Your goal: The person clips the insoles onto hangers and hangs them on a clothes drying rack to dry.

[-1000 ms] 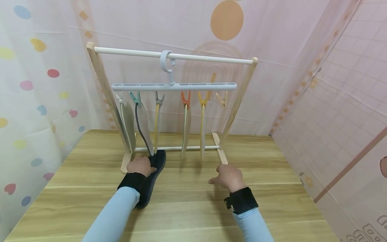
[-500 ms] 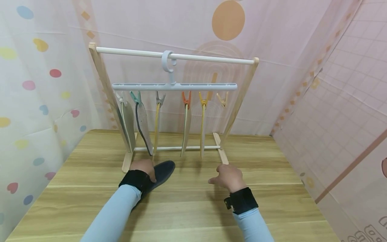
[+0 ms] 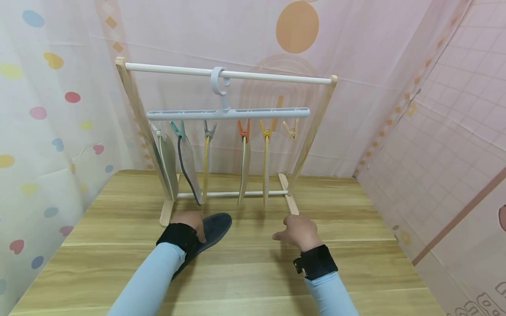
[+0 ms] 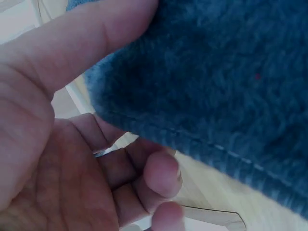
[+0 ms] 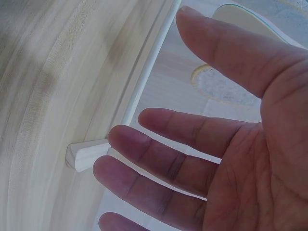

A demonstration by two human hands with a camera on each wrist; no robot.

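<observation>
My left hand (image 3: 189, 221) pinches a dark blue, fuzzy insole (image 3: 217, 229) just in front of the rack's left foot. In the left wrist view, the thumb lies across the insole's plush face (image 4: 216, 82) and the index finger is behind its stitched edge; the other fingers curl below. One end of the insole points to the right, and the forearm partly hides the other. My right hand (image 3: 299, 231) holds nothing. It hovers by the rack's right foot (image 3: 291, 204), its fingers spread and relaxed in the right wrist view (image 5: 240, 149).
A wooden rack with a white top rod (image 3: 174, 69) carries a pale blue clip hanger (image 3: 237, 113). Several insoles hang from its coloured clips, including a grey one (image 3: 189, 169). The beige clip (image 3: 291, 130) at the right holds nothing. Everything stands on a wood-grain table (image 3: 253, 272).
The dark blue insole has swung clockwise, its far end moving right and away from the hanging insoles. My left hand has shifted slightly; the right hand has stayed put.
</observation>
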